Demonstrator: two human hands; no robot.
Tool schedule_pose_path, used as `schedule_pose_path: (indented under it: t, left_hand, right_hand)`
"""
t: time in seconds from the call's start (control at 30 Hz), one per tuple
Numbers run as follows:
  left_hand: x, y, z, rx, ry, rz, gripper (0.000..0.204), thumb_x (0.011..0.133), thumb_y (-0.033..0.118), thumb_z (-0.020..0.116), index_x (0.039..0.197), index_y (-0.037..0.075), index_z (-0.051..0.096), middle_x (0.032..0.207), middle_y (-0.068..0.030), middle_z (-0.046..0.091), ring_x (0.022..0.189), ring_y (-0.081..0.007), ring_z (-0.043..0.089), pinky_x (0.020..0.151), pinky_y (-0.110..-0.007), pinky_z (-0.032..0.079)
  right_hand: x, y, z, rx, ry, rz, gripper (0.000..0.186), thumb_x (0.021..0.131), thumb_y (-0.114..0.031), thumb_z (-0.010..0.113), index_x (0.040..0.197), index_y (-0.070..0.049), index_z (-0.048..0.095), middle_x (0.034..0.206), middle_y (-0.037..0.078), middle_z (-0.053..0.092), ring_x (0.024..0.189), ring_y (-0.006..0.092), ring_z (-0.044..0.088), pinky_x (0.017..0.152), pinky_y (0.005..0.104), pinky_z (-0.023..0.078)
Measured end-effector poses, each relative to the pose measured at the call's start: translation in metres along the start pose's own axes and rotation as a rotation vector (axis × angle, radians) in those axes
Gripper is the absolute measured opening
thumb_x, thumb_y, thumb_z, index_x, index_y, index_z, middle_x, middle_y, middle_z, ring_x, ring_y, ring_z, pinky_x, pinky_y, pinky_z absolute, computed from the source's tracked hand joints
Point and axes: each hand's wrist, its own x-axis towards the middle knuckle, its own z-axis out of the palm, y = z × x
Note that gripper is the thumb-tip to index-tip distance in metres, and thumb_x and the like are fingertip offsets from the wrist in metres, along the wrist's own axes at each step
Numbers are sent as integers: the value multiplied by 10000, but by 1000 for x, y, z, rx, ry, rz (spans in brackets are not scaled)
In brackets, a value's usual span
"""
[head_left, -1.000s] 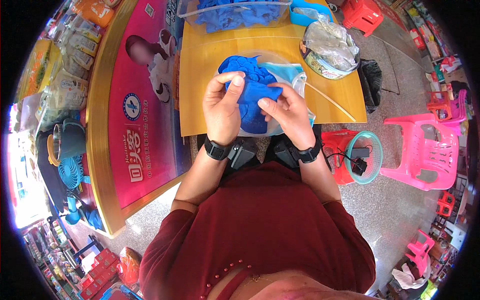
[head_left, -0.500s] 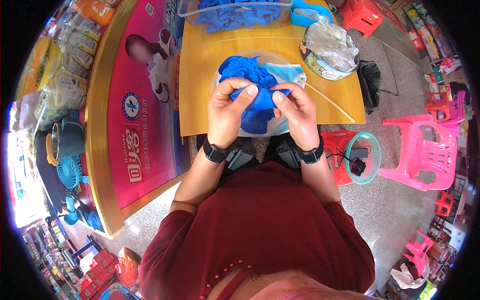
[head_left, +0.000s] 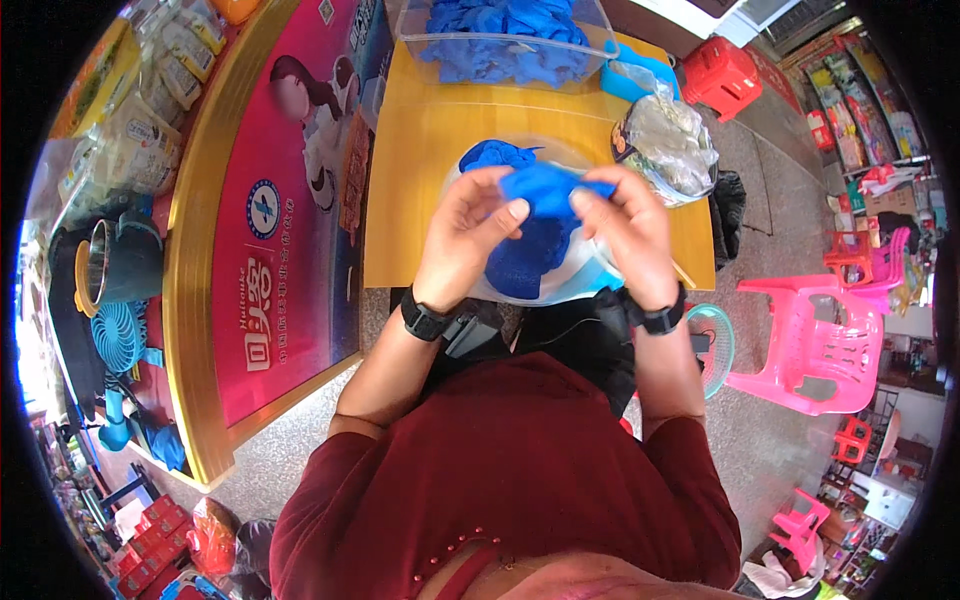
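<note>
Held up between my two hands is a thin piece of blue cloth (head_left: 548, 190), blurred by motion. My right hand (head_left: 632, 232) pinches its right end between thumb and fingers. My left hand (head_left: 462, 238) is at its left end, fingers curled and thumb tip against the lower left edge; how firmly it grips is hard to see. Below the hands sits a pale, round bowl (head_left: 455, 180) with more dark blue cloth (head_left: 522, 268) in it. A light blue and white item (head_left: 592, 275) lies at the bowl's near right side, partly hidden by my right hand.
A clear bin (head_left: 510, 45) of blue pieces stands at the yellow table's (head_left: 410, 130) far edge, beside a light blue container (head_left: 640, 75) and a round tin with crumpled plastic (head_left: 668, 150). Left is a pink-fronted counter (head_left: 290, 240); right, a pink chair (head_left: 825, 345) and green basket (head_left: 712, 345).
The blue cloth piece has been raised and moved right, spreading between my hands. My hands are farther apart. The view has shifted, and the light blue and white item now lies nearer me.
</note>
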Motion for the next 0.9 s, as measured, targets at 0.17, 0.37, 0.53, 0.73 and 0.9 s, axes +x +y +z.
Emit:
schedule_pose_path:
  t: [0.17, 0.37, 0.53, 0.73, 0.9]
  left_hand:
    - [10, 10, -23, 8, 112, 100, 294, 897, 114, 617, 1175, 42, 553, 1032, -59, 618, 845, -128, 580, 712, -254, 480]
    - [12, 15, -26, -8, 111, 87, 276, 898, 132, 621, 1152, 39, 570, 1029, -65, 622, 829, -128, 581, 706, -248, 465]
    - [10, 18, -36, 15, 160, 98, 240, 895, 124, 624, 1111, 28, 584, 1010, -69, 628, 813, -126, 582, 699, -247, 460]
    - [14, 22, -40, 18, 169, 113, 147, 923, 143, 594, 1008, 28, 623, 684, 16, 562, 583, -61, 483, 546, -198, 364]
    - [14, 19, -35, 72, 151, 83, 136, 950, 140, 553, 1014, 44, 624, 629, 57, 491, 519, -30, 417, 478, -178, 315]
  right_hand:
    - [89, -14, -25, 94, 121, -63, 308, 873, -243, 665, 1054, -10, 578, 811, 44, 625, 622, 79, 555, 548, 226, 462]
    - [185, -6, -26, 272, 129, -67, 322, 891, -203, 632, 1117, 7, 539, 987, 130, 652, 723, 143, 609, 655, 284, 534]
    - [174, 18, -14, 130, 94, -17, 385, 880, -158, 627, 1205, 16, 517, 1004, 124, 645, 730, 160, 620, 635, 295, 548]
    - [103, 26, -6, -383, -209, 16, 179, 899, -70, 524, 1041, -65, 633, 892, 30, 685, 604, 77, 582, 582, 234, 482]
    - [54, 32, 15, -835, -262, -160, 268, 822, -303, 670, 865, -46, 609, 827, 125, 653, 709, 295, 630, 632, 363, 499]
